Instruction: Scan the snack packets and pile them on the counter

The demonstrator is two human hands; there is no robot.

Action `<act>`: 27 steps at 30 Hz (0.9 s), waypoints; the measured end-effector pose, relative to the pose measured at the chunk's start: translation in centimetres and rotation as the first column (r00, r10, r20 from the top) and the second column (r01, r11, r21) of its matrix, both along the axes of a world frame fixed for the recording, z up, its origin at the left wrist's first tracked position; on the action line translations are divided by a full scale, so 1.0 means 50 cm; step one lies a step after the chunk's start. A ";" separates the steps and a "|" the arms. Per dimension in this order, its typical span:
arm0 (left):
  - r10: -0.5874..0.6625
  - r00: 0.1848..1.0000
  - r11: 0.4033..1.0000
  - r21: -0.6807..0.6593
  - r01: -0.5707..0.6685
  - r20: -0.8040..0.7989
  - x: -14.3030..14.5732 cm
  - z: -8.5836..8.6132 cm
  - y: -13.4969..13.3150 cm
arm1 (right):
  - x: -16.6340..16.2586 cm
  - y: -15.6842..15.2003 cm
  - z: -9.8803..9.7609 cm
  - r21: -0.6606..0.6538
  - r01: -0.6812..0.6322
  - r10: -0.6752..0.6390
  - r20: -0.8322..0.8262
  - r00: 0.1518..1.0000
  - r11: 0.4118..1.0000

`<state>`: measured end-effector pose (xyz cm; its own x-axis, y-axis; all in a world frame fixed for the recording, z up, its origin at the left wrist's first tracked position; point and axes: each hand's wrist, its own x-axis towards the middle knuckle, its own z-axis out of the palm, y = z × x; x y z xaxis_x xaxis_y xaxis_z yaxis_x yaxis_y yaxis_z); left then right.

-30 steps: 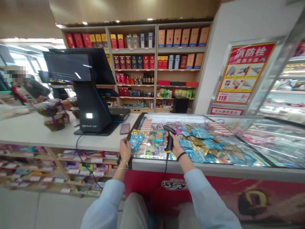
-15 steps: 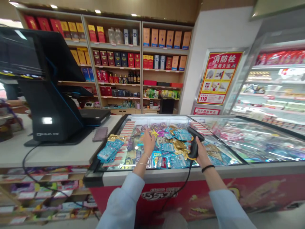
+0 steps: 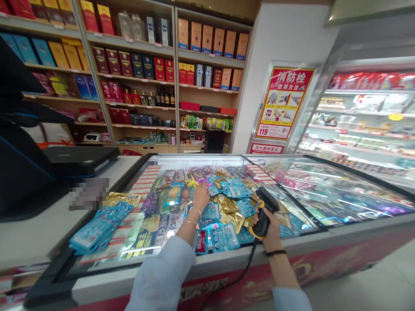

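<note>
My right hand (image 3: 271,228) is wrapped round the handle of a black and yellow barcode scanner (image 3: 266,207), its head above the right side of a pile of packets. A cable runs down from the handle. My left hand (image 3: 201,198) reaches to the pile's left edge, fingers curled downward; whatever they hold is hidden. Blue packets (image 3: 225,236) and gold packets (image 3: 227,204) lie heaped on the freezer's glass lid (image 3: 155,179). A yellow piece (image 3: 191,181) shows just beyond my left fingertips. Apart from the heap, a stack of blue packets (image 3: 100,228) lies at the left.
A counter (image 3: 29,242) with a black checkout machine (image 3: 22,172) adjoins the freezer at left, a blurred-out item (image 3: 89,193) at its edge. A second glass lid (image 3: 350,194) extends right. Shelves (image 3: 175,86) with boxes and bottles stand behind, and a refrigerated case (image 3: 366,125) at right.
The view has come closer and turned right, so the checkout machine has slid leftward in it. Both hands remain over the pile; the scanner is still in my right hand.
</note>
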<state>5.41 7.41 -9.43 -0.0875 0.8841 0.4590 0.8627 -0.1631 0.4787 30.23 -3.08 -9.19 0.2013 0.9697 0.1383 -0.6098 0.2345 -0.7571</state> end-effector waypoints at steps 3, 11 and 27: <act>-0.021 0.999 0.999 -0.034 0.020 -0.025 0.006 -0.007 0.004 | -0.006 -0.003 0.002 -0.038 0.052 -0.051 0.037 0.998 0.998; -0.073 0.925 0.988 -0.102 0.119 0.374 -0.028 0.006 0.028 | -0.008 -0.001 0.001 -0.075 0.033 -0.031 0.032 0.999 0.997; -0.467 0.396 0.884 0.432 0.180 0.791 -0.030 0.051 0.013 | -0.033 -0.049 0.130 -0.017 0.129 -0.102 0.508 0.855 0.992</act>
